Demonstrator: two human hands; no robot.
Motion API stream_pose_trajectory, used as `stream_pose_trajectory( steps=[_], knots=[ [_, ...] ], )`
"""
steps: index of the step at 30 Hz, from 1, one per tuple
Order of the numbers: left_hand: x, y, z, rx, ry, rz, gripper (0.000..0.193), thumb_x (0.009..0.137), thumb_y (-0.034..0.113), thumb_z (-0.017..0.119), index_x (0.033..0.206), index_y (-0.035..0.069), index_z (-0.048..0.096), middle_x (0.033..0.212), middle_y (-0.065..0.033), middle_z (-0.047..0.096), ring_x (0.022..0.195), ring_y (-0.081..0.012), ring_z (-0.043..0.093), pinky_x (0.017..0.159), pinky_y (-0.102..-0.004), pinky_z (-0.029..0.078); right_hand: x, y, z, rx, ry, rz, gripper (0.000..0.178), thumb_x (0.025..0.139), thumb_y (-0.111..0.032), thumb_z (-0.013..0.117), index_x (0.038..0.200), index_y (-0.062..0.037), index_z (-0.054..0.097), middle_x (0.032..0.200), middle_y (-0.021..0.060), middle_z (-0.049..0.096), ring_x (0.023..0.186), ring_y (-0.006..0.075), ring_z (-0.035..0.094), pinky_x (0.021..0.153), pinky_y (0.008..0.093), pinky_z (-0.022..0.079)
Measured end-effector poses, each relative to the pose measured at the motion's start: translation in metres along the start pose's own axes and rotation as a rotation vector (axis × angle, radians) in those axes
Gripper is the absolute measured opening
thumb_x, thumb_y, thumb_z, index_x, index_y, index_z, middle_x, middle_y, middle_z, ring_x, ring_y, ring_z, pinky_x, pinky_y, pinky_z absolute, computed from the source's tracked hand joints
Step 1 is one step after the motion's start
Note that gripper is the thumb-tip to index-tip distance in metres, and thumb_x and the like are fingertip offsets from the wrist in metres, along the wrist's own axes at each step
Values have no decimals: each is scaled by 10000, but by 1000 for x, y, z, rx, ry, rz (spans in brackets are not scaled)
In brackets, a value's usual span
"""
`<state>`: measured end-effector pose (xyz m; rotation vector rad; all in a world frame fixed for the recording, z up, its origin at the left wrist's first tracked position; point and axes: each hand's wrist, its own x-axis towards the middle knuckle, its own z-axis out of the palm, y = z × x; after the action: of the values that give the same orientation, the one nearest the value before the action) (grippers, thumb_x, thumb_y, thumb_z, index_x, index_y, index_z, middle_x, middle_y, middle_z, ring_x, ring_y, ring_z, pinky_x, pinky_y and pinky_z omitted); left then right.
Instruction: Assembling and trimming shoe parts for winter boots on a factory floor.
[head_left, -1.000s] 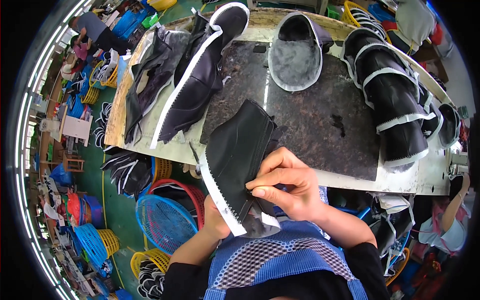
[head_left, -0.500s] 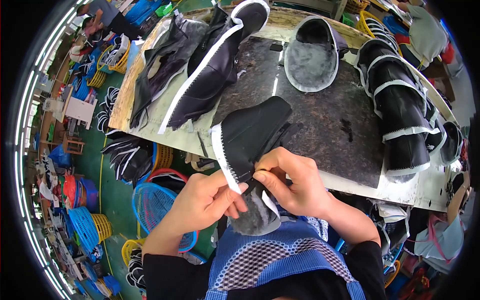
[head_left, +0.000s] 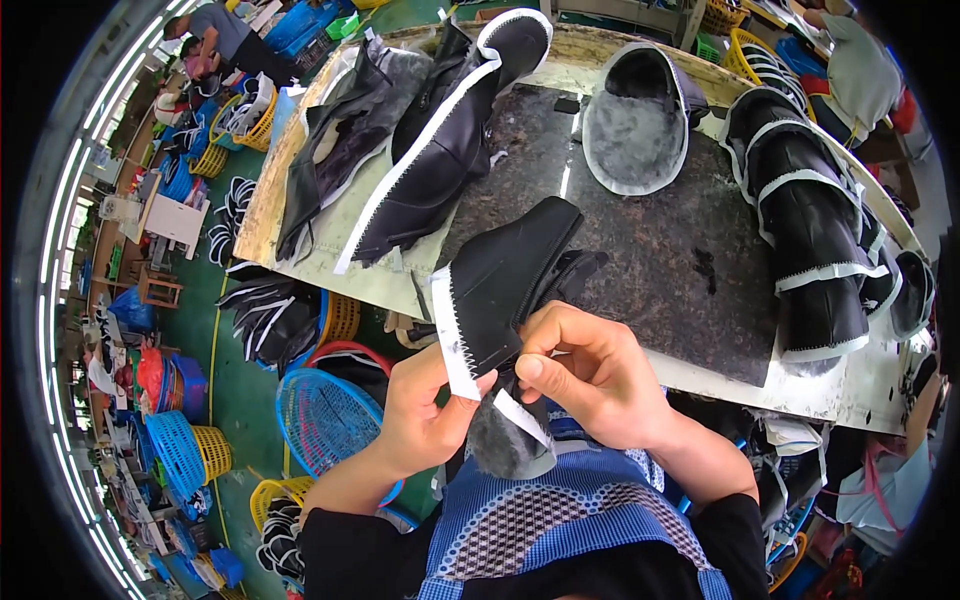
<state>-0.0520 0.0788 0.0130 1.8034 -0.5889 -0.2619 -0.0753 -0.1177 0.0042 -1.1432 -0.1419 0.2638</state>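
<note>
Black boot upper (head_left: 500,285), gripped at the white edge (head_left: 452,330) by the left hand (head_left: 425,412) and pinched on the opposite side by the right hand (head_left: 605,390), equally near both, with long axis slanting from between them forward and rightward toward the worktop (head_left: 820,388).

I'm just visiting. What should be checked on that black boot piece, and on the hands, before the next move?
1. Left hand holding the black boot upper by the lower end of its white zigzag-stitched strip: ok.
2. Right hand at the upper's right edge: ok.
3. What lies between the right fingertips: cannot tell, hidden.
4. That edge fully visible: not ok, the right hand covers part.
5. Fleece-lined upper on the dark work mat, apart from both hands: ok.
</note>
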Motion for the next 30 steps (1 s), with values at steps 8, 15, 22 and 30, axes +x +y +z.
stream_pose_trajectory(
  steps=[8,15,22,30],
  knots=[
    [-3,-7,6,102,157,103,154,848,0,580,990,-25,634,810,-93,630,683,-164,601,618,-257,464,2,6,0,-27,-27,-74,101,929,-72,591,888,17,569,922,26,490,814,59,520,695,226,481],
    [-1,-1,3,113,73,81,170,844,-15,591,1007,-25,635,810,-87,636,685,-145,600,613,-252,463,3,-2,-5,-24,-17,-1,121,937,-89,581,888,19,561,830,20,538,764,68,547,684,228,494],
    [-2,-9,8,-15,104,31,183,853,-10,569,1025,-28,631,768,-38,594,651,-87,532,593,-220,416,3,-5,-5,-206,92,-34,99,939,-78,575,902,6,537,879,51,572,765,89,602,697,236,513],
    [-4,-8,8,-187,88,-57,207,893,20,520,1075,-33,601,773,1,574,640,-46,501,573,-196,391,6,1,0,-234,152,-124,124,919,-63,583,859,29,528,745,83,611,728,136,652,638,273,529]
  ],
)
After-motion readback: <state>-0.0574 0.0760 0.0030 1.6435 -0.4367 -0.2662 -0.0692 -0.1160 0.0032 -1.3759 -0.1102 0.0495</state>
